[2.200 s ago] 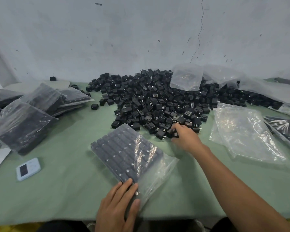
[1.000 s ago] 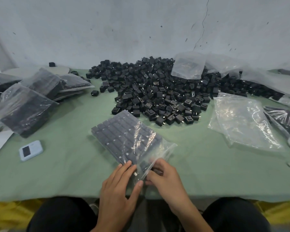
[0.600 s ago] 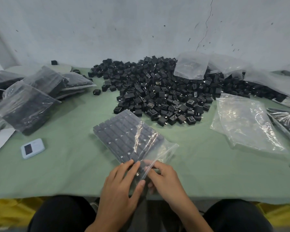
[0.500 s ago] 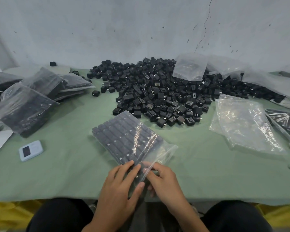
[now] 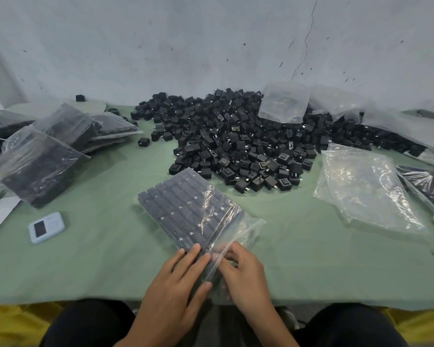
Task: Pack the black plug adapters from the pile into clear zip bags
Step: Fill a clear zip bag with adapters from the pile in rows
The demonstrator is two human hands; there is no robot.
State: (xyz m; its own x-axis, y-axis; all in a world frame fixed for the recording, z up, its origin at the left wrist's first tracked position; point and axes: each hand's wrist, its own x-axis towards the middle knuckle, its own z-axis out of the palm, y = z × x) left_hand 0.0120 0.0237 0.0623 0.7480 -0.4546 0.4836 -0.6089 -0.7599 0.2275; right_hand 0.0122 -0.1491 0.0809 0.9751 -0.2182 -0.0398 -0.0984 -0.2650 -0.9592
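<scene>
A: Hands?
B: The left hand (image 5: 176, 279) lies flat and open on the bag (image 5: 191, 211); the right hand (image 5: 243, 274) pinches its open end.
A: Bag where?
B: On the table (image 5: 98, 259), near edge, packed in rows; the pile (image 5: 236, 141) is just behind it.

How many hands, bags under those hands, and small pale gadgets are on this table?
Hands: 2, the left hand and the right hand
zip bag under them: 1
pale blue gadget: 1
Total: 4
</scene>
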